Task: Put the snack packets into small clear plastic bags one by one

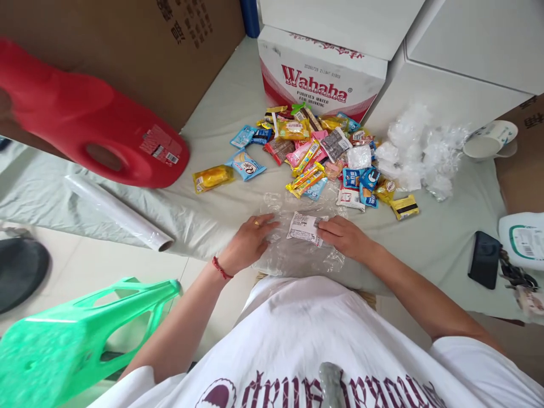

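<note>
A clear plastic bag lies flat at the near edge of the cloth-covered table. Inside or under it is a white snack packet with printed text. My left hand rests on the bag's left side, fingers flat and stretched toward the packet. My right hand lies on the right side, its fingers curled against the packet's right edge. Just beyond the bag spreads a pile of several colourful snack packets.
A red jug lies at left beside a roll of clear film. A Wahaha box, crumpled clear bags, a cup, a black phone and a green plastic stool surround the area.
</note>
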A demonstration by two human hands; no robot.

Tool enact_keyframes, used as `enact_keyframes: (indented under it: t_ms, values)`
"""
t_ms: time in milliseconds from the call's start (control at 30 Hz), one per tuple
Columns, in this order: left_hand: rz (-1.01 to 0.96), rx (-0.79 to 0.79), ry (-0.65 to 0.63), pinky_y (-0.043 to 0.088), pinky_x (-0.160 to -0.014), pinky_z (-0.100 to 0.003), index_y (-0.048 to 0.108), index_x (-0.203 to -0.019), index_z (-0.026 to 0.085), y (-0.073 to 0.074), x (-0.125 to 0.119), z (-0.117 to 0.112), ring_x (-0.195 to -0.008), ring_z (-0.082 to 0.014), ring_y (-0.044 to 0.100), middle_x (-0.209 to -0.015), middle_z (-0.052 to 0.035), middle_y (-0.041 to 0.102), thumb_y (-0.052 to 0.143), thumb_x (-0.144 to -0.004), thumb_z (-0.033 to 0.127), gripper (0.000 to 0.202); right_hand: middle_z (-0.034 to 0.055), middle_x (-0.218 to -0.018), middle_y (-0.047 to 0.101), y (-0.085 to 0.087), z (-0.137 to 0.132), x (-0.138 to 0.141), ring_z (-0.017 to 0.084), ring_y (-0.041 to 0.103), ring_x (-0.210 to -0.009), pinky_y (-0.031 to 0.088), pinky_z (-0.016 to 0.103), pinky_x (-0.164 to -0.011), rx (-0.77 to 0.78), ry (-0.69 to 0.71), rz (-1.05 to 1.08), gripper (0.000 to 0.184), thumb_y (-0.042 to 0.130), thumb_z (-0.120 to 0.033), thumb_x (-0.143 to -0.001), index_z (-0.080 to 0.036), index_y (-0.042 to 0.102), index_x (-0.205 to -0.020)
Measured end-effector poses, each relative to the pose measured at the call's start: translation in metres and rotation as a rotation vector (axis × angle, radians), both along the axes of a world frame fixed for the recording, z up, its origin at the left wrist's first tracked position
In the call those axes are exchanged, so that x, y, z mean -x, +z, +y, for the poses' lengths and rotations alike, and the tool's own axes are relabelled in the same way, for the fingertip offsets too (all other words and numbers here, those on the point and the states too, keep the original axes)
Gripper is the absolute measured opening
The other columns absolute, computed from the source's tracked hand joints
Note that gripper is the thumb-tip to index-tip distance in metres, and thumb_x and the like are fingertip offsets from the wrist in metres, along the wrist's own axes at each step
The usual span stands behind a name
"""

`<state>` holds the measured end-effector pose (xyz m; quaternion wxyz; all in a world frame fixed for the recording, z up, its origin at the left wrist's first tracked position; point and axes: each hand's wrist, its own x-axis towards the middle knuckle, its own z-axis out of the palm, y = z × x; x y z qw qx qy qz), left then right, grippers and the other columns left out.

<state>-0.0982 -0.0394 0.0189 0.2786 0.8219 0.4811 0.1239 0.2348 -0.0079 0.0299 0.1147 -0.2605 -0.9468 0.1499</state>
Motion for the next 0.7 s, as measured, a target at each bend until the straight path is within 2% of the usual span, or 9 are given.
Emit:
enact_keyframes:
  t_ms: [167, 233, 333, 367, 433, 500, 533, 600, 700]
  values:
    - [0.002, 0.003, 0.016, 0.044, -0.115, -0.053, 0.053, -0.144, 0.024, -0.001, 0.004, 0.003, -0.139, -0.0326, 0.046, -0.157, -0.0123, 0.046, 0.059, -0.082, 0.017, 0.063, 0.0129, -0.110, 0.068, -0.004, 0.021, 0.005, 0.024, 0.059, -0.098, 0.047, 0.040, -0.089, 0.064, 0.085, -0.098, 0.039, 0.031, -0.021, -0.107, -0.019, 0.069, -0.114]
    - [0.009, -0.045, 0.053, 0.046, -0.113, -0.053, 0.050, -0.148, 0.022, 0.003, 0.008, -0.003, -0.142, -0.0337, 0.044, -0.161, -0.0148, 0.039, 0.058, -0.081, 0.015, 0.067, 0.0125, -0.116, 0.067, -0.001, 0.021, -0.003, 0.023, 0.060, -0.104, 0.048, 0.038, -0.092, 0.130, 0.036, -0.086, 0.037, 0.033, -0.022, -0.107, -0.019, 0.069, -0.116]
    - [0.026, -0.189, 0.086, 0.047, -0.110, -0.054, 0.051, -0.146, 0.023, 0.008, 0.011, -0.025, -0.140, -0.0343, 0.047, -0.163, -0.0153, 0.036, 0.053, -0.079, 0.007, 0.069, 0.0122, -0.136, 0.060, 0.015, -0.003, -0.028, 0.022, 0.061, -0.106, 0.052, 0.039, -0.092, 0.220, -0.115, 0.028, 0.036, 0.039, -0.020, -0.103, -0.022, 0.066, -0.126]
    - [0.021, -0.225, 0.034, 0.045, -0.111, -0.055, 0.054, -0.144, 0.026, 0.009, 0.011, -0.035, -0.139, -0.0334, 0.048, -0.161, -0.0132, 0.041, 0.053, -0.078, 0.005, 0.069, 0.0122, -0.139, 0.059, 0.021, -0.016, -0.036, 0.023, 0.062, -0.107, 0.052, 0.040, -0.093, 0.242, -0.124, 0.045, 0.036, 0.042, -0.019, -0.102, -0.023, 0.066, -0.128]
    - [0.005, -0.236, -0.154, 0.038, -0.117, -0.056, 0.059, -0.139, 0.033, 0.006, 0.008, -0.051, -0.141, -0.0310, 0.048, -0.155, -0.0079, 0.051, 0.053, -0.079, 0.006, 0.066, 0.0127, -0.142, 0.057, 0.027, -0.043, -0.049, 0.025, 0.059, -0.117, 0.050, 0.046, -0.101, 0.278, -0.068, 0.020, 0.037, 0.052, -0.022, -0.098, -0.024, 0.064, -0.133]
    - [-0.002, -0.197, -0.318, 0.029, -0.123, -0.057, 0.060, -0.138, 0.037, 0.001, 0.004, -0.061, -0.144, -0.0292, 0.045, -0.152, -0.0049, 0.056, 0.054, -0.085, 0.010, 0.060, 0.0135, -0.144, 0.058, 0.023, -0.063, -0.054, 0.029, 0.051, -0.131, 0.044, 0.052, -0.109, 0.283, -0.021, -0.029, 0.040, 0.059, -0.027, -0.096, -0.024, 0.063, -0.135]
    - [-0.008, -0.175, -0.350, 0.027, -0.124, -0.057, 0.061, -0.136, 0.037, -0.003, 0.002, -0.063, -0.145, -0.0286, 0.045, -0.150, -0.0050, 0.057, 0.054, -0.088, 0.013, 0.054, 0.0137, -0.141, 0.060, 0.019, -0.069, -0.053, 0.029, 0.050, -0.133, 0.043, 0.053, -0.110, 0.276, -0.035, -0.034, 0.036, 0.059, -0.028, -0.097, -0.023, 0.065, -0.132]
    - [-0.050, -0.137, -0.323, 0.027, -0.124, -0.055, 0.068, -0.127, 0.033, -0.007, 0.000, -0.061, -0.143, -0.0273, 0.048, -0.143, -0.0063, 0.064, 0.053, -0.095, 0.020, 0.037, 0.0130, -0.127, 0.069, 0.009, -0.071, -0.049, 0.027, 0.056, -0.123, 0.048, 0.051, -0.104, 0.284, -0.110, 0.013, 0.025, 0.053, -0.028, -0.101, -0.023, 0.071, -0.117]
    - [-0.214, -0.007, -0.206, 0.041, -0.115, -0.046, 0.073, -0.104, 0.027, -0.004, 0.001, -0.046, -0.126, -0.0239, 0.062, -0.118, -0.0077, 0.076, 0.051, -0.099, 0.030, 0.023, 0.0085, -0.096, 0.073, 0.008, -0.053, -0.041, 0.022, 0.065, -0.094, 0.054, 0.040, -0.088, 0.388, -0.246, 0.149, 0.026, 0.046, -0.031, -0.105, -0.023, 0.070, -0.101]
